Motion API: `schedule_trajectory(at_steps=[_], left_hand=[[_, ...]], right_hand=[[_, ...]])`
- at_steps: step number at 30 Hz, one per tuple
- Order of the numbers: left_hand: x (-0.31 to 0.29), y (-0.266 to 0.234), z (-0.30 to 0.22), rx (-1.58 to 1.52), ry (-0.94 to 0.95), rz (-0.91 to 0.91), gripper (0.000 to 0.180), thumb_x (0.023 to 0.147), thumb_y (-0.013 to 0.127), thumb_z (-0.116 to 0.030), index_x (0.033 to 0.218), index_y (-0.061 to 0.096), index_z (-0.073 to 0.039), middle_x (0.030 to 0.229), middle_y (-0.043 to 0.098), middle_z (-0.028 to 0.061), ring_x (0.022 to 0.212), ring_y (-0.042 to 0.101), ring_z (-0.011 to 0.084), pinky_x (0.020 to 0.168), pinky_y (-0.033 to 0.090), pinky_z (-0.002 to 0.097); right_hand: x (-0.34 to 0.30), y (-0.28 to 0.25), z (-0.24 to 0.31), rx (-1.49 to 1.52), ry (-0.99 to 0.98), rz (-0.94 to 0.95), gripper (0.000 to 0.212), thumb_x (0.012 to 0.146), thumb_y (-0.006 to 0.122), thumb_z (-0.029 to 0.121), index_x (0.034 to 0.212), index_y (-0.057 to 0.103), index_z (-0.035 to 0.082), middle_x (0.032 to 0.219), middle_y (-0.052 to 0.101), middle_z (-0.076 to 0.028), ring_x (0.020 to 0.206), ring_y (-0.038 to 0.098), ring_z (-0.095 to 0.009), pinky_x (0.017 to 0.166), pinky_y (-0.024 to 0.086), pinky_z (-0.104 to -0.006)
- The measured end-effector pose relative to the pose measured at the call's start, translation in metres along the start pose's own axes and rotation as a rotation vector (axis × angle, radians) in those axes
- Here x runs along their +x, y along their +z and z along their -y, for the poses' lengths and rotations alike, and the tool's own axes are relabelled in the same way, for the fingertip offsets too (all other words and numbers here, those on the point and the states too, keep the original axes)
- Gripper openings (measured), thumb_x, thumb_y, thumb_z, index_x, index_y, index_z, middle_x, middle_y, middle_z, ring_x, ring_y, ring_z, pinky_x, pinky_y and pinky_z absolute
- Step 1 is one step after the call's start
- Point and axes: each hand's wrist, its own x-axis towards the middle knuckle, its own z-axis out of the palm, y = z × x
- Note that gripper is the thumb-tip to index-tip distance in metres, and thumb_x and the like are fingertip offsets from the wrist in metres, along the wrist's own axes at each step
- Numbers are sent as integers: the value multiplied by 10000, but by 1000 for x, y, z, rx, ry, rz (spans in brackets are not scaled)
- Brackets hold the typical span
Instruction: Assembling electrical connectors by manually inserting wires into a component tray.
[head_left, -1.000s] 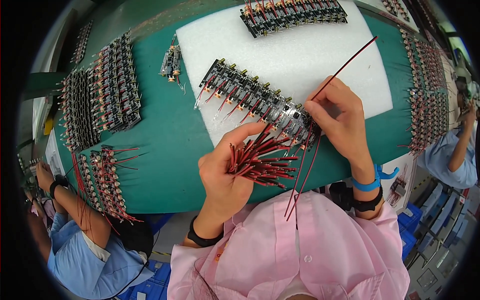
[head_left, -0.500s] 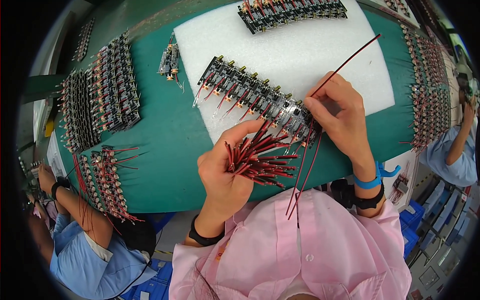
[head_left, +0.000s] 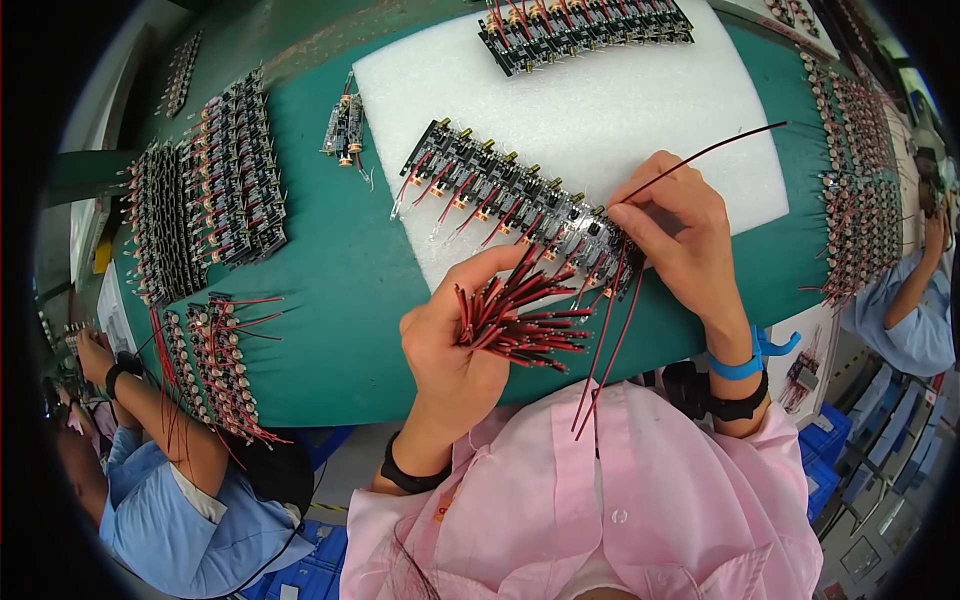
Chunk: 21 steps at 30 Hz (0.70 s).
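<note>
A thick bundle of short red-and-black wires (head_left: 525,322) is gripped in my left hand (head_left: 450,345), the cut ends fanning toward my right. Between thumb and forefinger, my right hand (head_left: 685,230) pinches one red-and-black wire (head_left: 735,137), whose long end sticks out to the upper right. Its fingertips are at the right end of a row of circuit boards (head_left: 500,195), which lies slanted on the white foam sheet (head_left: 660,110). From that end of the row, two long wires (head_left: 618,335) hang toward my shirt. The exact contact of wire and board is hidden by my fingers.
Another row of boards (head_left: 590,35) lies at the foam's far edge. A few loose boards (head_left: 344,130) sit left of the foam. Stacked board rows (head_left: 235,170) and wired boards (head_left: 222,360) cover the green table's left; more rows (head_left: 858,190) stand right. Co-workers in blue (head_left: 200,510) sit on both sides.
The free end of the wire in my right hand has swung down and to the right, from steep to flatter. My left hand keeps the bundle nearly still.
</note>
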Motion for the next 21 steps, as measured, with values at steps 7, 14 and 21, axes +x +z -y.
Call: schedule_trajectory(at_steps=[7,14,21], left_hand=[[1,2,-1,-14,-1,-19,170,781,518,-81,894,535,45,763,537,-6,508,291,-10,450,201,141],[1,2,-3,-8,-17,-37,175,775,531,-94,880,545,45,721,526,-20,499,285,-11,444,189,143],[2,3,-5,2,-38,-39,186,770,541,-110,873,552,45,628,475,-51,488,268,-10,437,167,150]], right_hand=[[0,1,1,-24,-3,-13,45,634,584,23,645,544,5,652,489,-39,611,437,-136,567,335,-236],[0,1,2,-57,-16,-18,41,633,576,16,644,538,6,655,490,-42,611,436,-143,564,335,-239],[0,2,4,-92,-48,-31,53,625,575,8,649,529,-3,662,495,-54,615,440,-153,556,346,-251]])
